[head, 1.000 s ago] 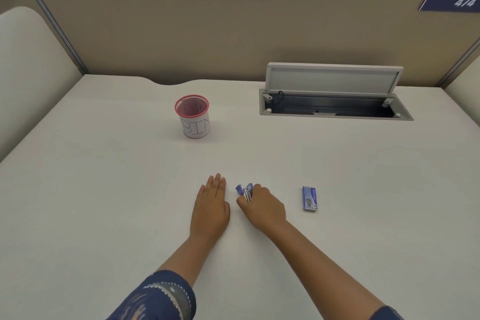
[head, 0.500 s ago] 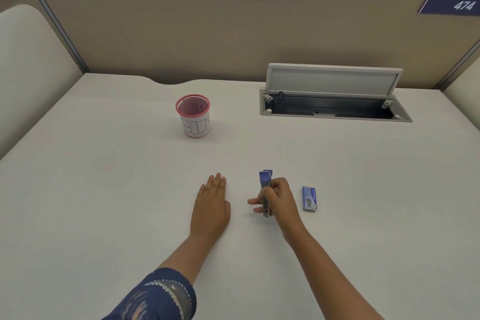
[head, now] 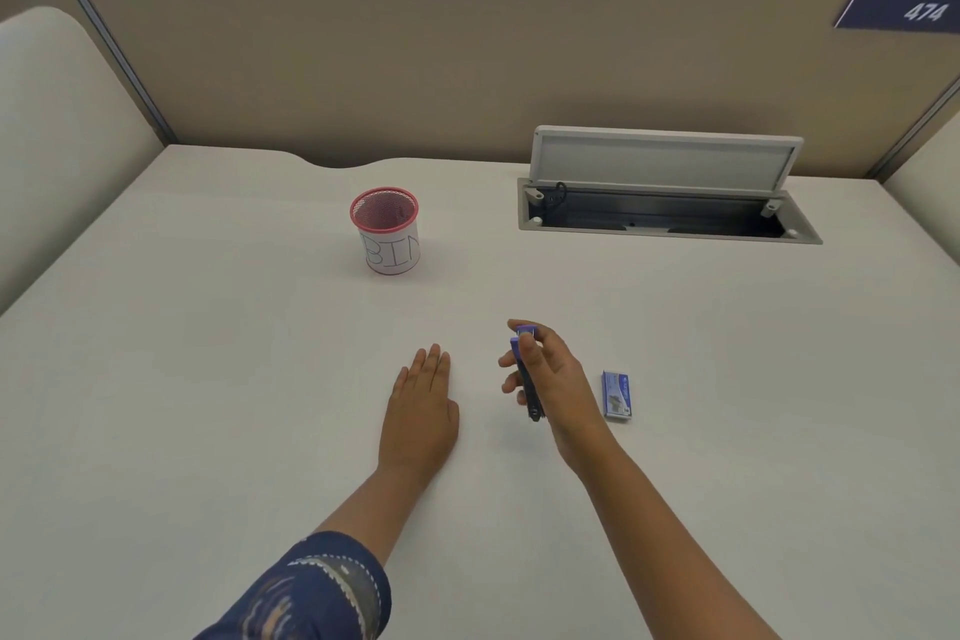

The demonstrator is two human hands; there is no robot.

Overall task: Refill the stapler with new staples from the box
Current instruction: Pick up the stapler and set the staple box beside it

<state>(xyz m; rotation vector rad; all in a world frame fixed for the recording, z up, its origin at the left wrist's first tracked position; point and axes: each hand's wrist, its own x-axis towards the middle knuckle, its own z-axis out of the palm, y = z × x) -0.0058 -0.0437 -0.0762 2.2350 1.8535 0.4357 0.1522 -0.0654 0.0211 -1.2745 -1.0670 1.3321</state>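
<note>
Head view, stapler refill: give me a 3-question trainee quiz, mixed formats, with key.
1. True or false: the left hand lies flat on the desk, holding nothing.
2. Multiple choice: where is the staple box?
A. in the mesh cup marked BIN
B. on the desk, just right of the right hand
C. inside the open cable tray
3. Fill the blank: the right hand's grip is closed around the ____.

Key
1. True.
2. B. The box lies flat and closed as far as can be seen, untouched by either hand.
3. The stapler, lifted off the desk and pointing away from the person.
</note>
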